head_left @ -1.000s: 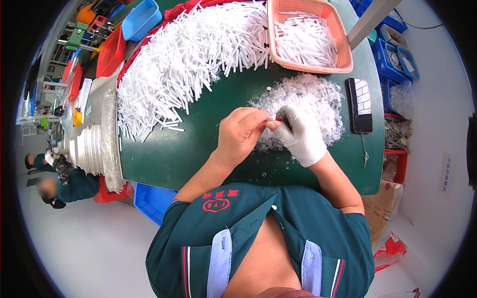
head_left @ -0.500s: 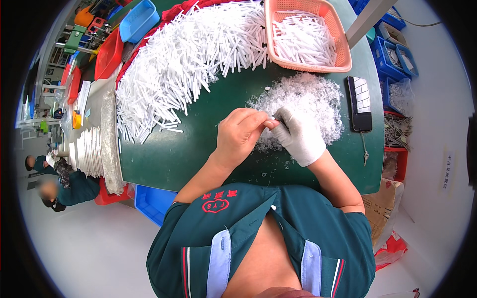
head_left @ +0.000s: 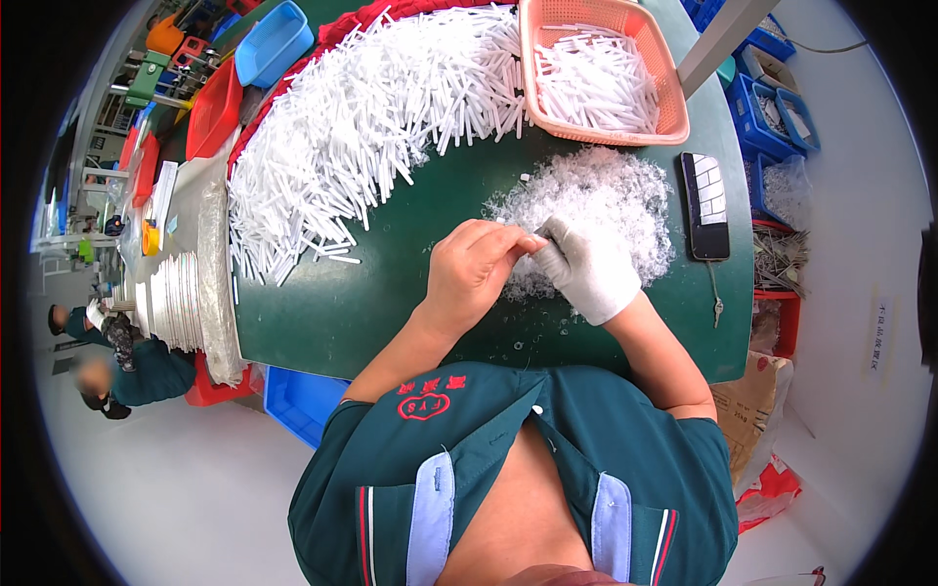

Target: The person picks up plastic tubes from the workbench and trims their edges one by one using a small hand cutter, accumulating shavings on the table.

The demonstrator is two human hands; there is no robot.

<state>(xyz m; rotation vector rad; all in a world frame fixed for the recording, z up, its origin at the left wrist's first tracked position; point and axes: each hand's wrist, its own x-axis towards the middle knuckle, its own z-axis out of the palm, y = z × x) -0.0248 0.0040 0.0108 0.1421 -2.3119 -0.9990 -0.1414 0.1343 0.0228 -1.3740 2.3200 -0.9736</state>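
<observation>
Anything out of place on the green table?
Mildly odd: a phone with a key attached lies beside the scraps, seemingly a personal item among work material. Also, only the right hand is gloved; the left hand is bare.

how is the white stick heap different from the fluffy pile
The white stick heap is larger and sweeps in an arc; the fluffy pile is smaller and roundish. The heap's pieces are straight and slim; the pile's are tiny and wispy. The pile lies right by the gloved right hand, the heap farther off. Both are whitish, on the green table.
</observation>
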